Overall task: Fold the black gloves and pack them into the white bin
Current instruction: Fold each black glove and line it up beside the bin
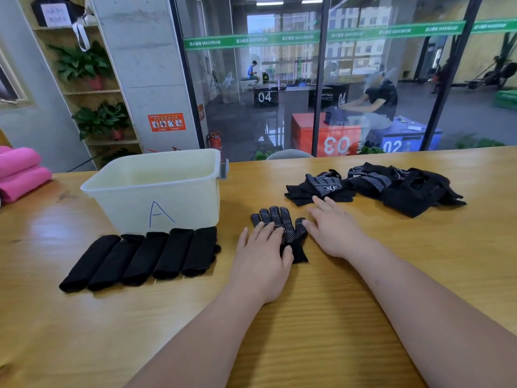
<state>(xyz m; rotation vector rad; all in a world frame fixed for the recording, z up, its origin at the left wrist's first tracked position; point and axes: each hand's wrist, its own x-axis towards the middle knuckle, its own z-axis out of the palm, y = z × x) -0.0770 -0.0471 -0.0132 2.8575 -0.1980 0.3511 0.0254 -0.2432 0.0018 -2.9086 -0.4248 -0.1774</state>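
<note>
Pink rolls (21, 172): stacked at the far left edge of the table (307, 317), well apart from everything else.
Shelf (92, 92): behind the table on the left, with potted plants (84, 63) on its boards.
White bin (156, 191): upright on the table's left half, open at the top, a blue letter A drawn on the near wall.
Folded gloves (140, 259): five black bundles side by side in a slanted row, just in front of the white bin, the far ends of several touching its near wall.
Left hand (263, 256): spread wide and flat, palm down, fingers straight, pressing on the lower part of the black glove.
Black glove (282, 225): unfolded, flat on the table at centre, dotted side up, its fingers pointing away from the person, cuff nearest, right of the folded gloves.
Right hand (335, 231): open and flat, palm down on the wood just right of the black glove, thumb at the glove's thumb; its fingertips reach toward the pile, and contact there cannot be told.
Pile of gloves (391, 186): loose, unfolded black gloves heaped on the right half of the table, beyond the right hand.
Glass wall (321, 79): stands behind the table's far edge.
</note>
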